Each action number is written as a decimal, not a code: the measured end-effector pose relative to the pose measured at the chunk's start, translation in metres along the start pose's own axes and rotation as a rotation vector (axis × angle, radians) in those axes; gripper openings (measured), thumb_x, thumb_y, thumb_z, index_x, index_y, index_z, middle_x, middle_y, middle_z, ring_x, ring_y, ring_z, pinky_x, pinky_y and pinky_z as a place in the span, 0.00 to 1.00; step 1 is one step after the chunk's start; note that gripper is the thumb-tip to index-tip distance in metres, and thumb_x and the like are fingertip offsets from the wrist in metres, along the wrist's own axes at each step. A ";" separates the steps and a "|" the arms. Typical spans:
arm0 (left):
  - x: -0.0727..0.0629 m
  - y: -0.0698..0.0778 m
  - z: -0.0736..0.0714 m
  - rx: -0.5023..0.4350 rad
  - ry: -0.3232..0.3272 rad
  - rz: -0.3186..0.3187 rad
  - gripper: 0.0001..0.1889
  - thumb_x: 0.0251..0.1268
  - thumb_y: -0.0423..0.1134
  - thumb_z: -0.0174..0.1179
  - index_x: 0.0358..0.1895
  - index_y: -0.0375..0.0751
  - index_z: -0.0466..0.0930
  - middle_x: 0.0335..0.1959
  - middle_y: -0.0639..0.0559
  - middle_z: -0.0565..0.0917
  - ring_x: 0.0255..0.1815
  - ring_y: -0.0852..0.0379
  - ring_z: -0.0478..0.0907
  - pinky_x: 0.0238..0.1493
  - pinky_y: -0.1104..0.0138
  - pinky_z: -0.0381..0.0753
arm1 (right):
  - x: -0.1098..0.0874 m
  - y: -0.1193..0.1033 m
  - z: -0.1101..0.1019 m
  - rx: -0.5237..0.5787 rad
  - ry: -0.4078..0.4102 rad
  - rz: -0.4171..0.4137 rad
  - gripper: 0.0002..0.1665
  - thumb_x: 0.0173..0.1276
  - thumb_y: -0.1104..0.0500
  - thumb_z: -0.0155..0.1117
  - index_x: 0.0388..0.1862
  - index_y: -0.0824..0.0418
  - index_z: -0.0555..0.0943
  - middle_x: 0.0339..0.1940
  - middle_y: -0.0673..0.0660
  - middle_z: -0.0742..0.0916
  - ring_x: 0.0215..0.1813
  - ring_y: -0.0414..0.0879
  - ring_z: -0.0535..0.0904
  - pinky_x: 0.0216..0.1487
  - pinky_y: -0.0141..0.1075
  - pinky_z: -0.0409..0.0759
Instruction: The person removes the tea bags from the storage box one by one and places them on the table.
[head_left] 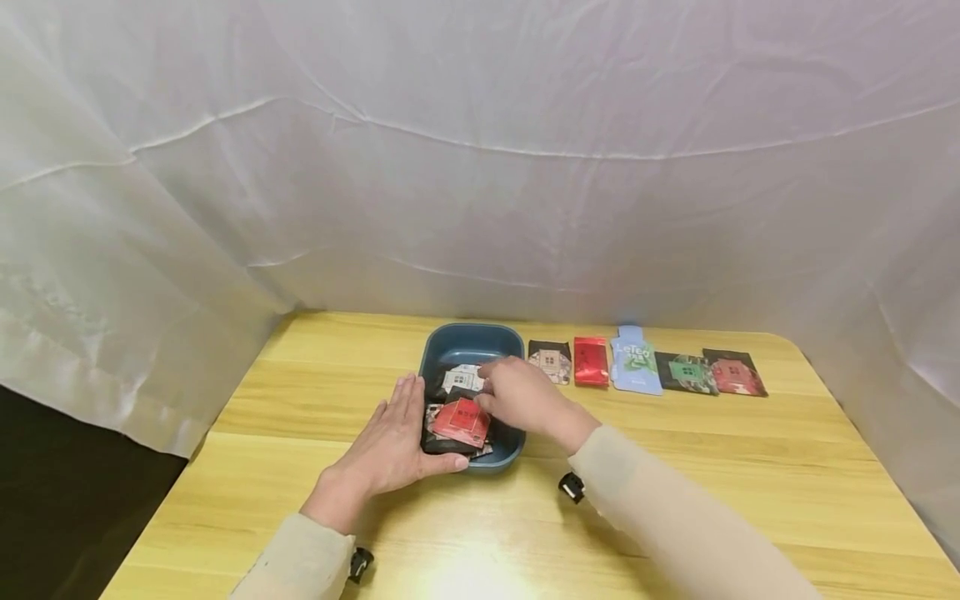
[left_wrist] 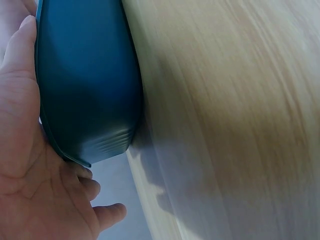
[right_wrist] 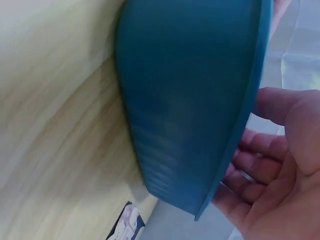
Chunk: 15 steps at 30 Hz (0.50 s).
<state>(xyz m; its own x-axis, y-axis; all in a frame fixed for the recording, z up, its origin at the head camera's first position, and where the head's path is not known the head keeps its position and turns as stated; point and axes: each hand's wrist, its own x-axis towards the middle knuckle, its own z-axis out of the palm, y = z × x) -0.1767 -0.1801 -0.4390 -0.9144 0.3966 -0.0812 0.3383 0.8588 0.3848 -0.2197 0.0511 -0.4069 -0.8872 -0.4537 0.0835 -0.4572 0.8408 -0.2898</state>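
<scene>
A blue plastic bin (head_left: pixel 474 337) stands on the table with several flat sachets inside. On top of the pile lies a black sachet with a red label (head_left: pixel 463 422); behind it is one with a white label (head_left: pixel 459 380). My left hand (head_left: pixel 390 442) rests along the bin's left rim, fingers straight and thumb at the near edge. My right hand (head_left: pixel 525 398) reaches over the right rim, its bent fingertips down among the sachets. In the right wrist view those fingers pass behind the bin wall (right_wrist: pixel 190 90), so whether they pinch a sachet is hidden.
Right of the bin, a row of packets lies along the table's back: beige-labelled (head_left: pixel 550 361), shiny red (head_left: pixel 591 362), light blue (head_left: pixel 636 362), green-labelled (head_left: pixel 686 372) and red-labelled (head_left: pixel 735 372). A pale curtain (head_left: pixel 480 183) hangs behind the wooden table (head_left: pixel 750 467).
</scene>
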 end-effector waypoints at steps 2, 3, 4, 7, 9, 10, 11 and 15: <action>0.000 0.000 0.000 0.003 0.000 0.001 0.75 0.53 0.83 0.62 0.86 0.30 0.37 0.88 0.34 0.41 0.89 0.40 0.38 0.85 0.41 0.49 | 0.000 -0.002 0.003 -0.031 -0.026 0.009 0.16 0.70 0.47 0.74 0.33 0.57 0.84 0.26 0.50 0.83 0.36 0.48 0.80 0.41 0.46 0.82; 0.000 0.000 -0.001 0.003 0.001 0.003 0.75 0.53 0.83 0.62 0.85 0.30 0.37 0.88 0.33 0.41 0.89 0.40 0.38 0.85 0.41 0.50 | -0.001 -0.003 0.005 -0.045 -0.040 0.011 0.19 0.70 0.44 0.74 0.31 0.56 0.82 0.26 0.49 0.82 0.34 0.48 0.78 0.39 0.45 0.81; 0.000 0.000 -0.001 0.004 0.000 0.004 0.75 0.53 0.83 0.61 0.86 0.30 0.36 0.88 0.33 0.41 0.89 0.40 0.38 0.86 0.41 0.50 | -0.002 -0.005 0.007 -0.058 -0.054 0.014 0.20 0.69 0.42 0.74 0.30 0.56 0.82 0.26 0.49 0.81 0.34 0.47 0.78 0.38 0.44 0.81; 0.000 -0.001 -0.001 0.003 0.004 0.012 0.75 0.53 0.85 0.59 0.85 0.29 0.37 0.87 0.32 0.42 0.89 0.39 0.38 0.85 0.41 0.50 | -0.003 -0.011 0.012 -0.084 -0.085 0.023 0.28 0.63 0.34 0.77 0.35 0.58 0.83 0.29 0.48 0.82 0.35 0.47 0.77 0.39 0.44 0.81; 0.000 -0.001 -0.002 0.005 0.001 0.012 0.75 0.52 0.86 0.59 0.85 0.29 0.37 0.87 0.33 0.42 0.89 0.39 0.38 0.85 0.41 0.50 | -0.003 -0.014 0.014 -0.108 -0.099 0.026 0.33 0.59 0.31 0.78 0.37 0.58 0.83 0.30 0.49 0.83 0.36 0.47 0.78 0.41 0.45 0.82; 0.000 -0.001 -0.002 0.005 0.000 0.010 0.76 0.52 0.86 0.59 0.85 0.29 0.37 0.87 0.33 0.42 0.89 0.39 0.38 0.85 0.41 0.50 | -0.004 -0.015 0.015 -0.121 -0.105 0.025 0.34 0.58 0.30 0.79 0.38 0.58 0.83 0.31 0.49 0.83 0.37 0.48 0.79 0.43 0.45 0.82; 0.000 -0.001 -0.002 0.003 0.000 0.010 0.75 0.52 0.85 0.59 0.85 0.29 0.37 0.87 0.32 0.42 0.89 0.39 0.38 0.85 0.41 0.50 | -0.004 -0.015 0.016 -0.134 -0.109 0.024 0.36 0.56 0.29 0.79 0.39 0.59 0.84 0.32 0.50 0.84 0.38 0.48 0.79 0.46 0.46 0.82; 0.000 0.000 -0.001 0.004 -0.003 0.005 0.75 0.53 0.84 0.60 0.85 0.29 0.37 0.87 0.33 0.41 0.89 0.40 0.37 0.86 0.42 0.49 | -0.005 -0.017 0.020 -0.160 -0.131 0.030 0.36 0.54 0.30 0.81 0.42 0.58 0.85 0.40 0.53 0.88 0.46 0.52 0.83 0.55 0.48 0.81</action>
<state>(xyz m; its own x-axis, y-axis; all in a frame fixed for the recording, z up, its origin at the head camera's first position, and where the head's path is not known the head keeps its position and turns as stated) -0.1766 -0.1809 -0.4380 -0.9121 0.4016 -0.0817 0.3437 0.8582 0.3813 -0.2064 0.0331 -0.4219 -0.8898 -0.4536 -0.0506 -0.4440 0.8859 -0.1342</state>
